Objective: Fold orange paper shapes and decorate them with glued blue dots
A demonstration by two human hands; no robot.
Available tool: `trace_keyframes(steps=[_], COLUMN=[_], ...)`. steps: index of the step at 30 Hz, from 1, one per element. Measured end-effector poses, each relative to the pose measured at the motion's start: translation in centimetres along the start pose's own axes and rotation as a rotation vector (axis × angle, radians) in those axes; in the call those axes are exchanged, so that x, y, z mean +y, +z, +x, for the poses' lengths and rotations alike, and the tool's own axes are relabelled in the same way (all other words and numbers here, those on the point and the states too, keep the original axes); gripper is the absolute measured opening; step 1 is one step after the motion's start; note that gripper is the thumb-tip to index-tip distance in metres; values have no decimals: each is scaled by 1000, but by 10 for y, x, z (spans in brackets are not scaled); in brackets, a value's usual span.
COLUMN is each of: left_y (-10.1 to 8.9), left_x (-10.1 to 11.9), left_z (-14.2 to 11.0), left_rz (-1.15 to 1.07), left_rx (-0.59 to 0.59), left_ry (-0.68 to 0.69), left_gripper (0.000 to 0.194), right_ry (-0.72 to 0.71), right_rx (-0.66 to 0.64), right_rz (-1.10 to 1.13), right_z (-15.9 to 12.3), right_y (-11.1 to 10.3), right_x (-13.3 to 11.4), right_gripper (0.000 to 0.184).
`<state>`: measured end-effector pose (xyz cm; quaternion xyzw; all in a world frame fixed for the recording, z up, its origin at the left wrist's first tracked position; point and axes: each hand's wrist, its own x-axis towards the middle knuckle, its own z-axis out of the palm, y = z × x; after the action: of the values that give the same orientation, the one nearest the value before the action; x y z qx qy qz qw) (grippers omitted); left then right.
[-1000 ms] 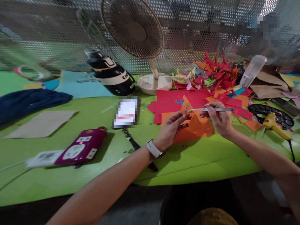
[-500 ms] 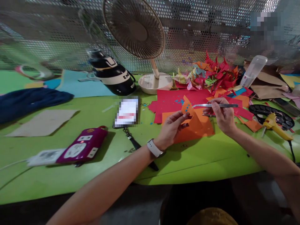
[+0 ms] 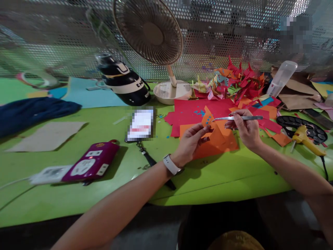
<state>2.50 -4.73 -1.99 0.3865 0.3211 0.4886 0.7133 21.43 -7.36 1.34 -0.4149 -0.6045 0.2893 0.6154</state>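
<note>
My left hand (image 3: 191, 141) is closed on a folded orange paper piece (image 3: 207, 114) that bears several small blue dots. In my right hand (image 3: 246, 130) is a pair of metal tweezers (image 3: 246, 118), its tip pointing left and close to the dotted paper; whether the tip touches it I cannot tell. Beneath both hands lie orange paper sheets (image 3: 229, 144), partly over a red paper sheet (image 3: 179, 111). Tiny blue bits (image 3: 199, 113) are scattered on the red sheet just behind the folded piece.
Behind the sheets rises a pile of folded colored paper (image 3: 246, 81), beside a fan (image 3: 173, 92) and a black bottle (image 3: 130, 88). A phone (image 3: 141, 124) and a purple power strip (image 3: 92, 161) lie leftward. At right are a yellow glue gun (image 3: 307, 140) and a black palette (image 3: 316, 131).
The tweezers' tip has dropped slightly and shifted a little left, nearer the dots on the orange paper. My left hand stays almost where it was.
</note>
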Motion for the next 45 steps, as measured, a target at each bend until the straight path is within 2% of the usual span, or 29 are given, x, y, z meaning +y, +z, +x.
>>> trace_keyframes(steps=[15,27,30,32,34,37,40,42,45], left_y=[3,0,1,2,3,5,7,8,7], left_x=[2,1,2,4,5,6,6,7,6], left_z=[-4,-2,-1,-1,0,-1,-2,-3,-2], left_rz=[139,151,91,43,7,-11,-2,-5,-43], left_rx=[-79,-76,-34,0,30,56,48,43,50], left_ry=[25,15,22,27,26,13,11,5,-2], left_gripper=[22,18,21,25,27,27,26,26,27], right_ry=[-11,-37,-117,-210,-251,-182,-127,-121,-89], right_rx=[-11,2,104,126,0,-356,-634,-712,-641], right_rz=[-14,-42,-98,-249,-515,-907,-1058,-1054,-954], right_z=[-3,-5,4,12,19,21,18,17,20], right_y=[2,2,-5,-13,-22,-31,-33,-32,-31], right_x=[-9,-17,-14,-7,2,19,30,30,19], right_gripper=[33,30,27,23,17,16,25,31,40])
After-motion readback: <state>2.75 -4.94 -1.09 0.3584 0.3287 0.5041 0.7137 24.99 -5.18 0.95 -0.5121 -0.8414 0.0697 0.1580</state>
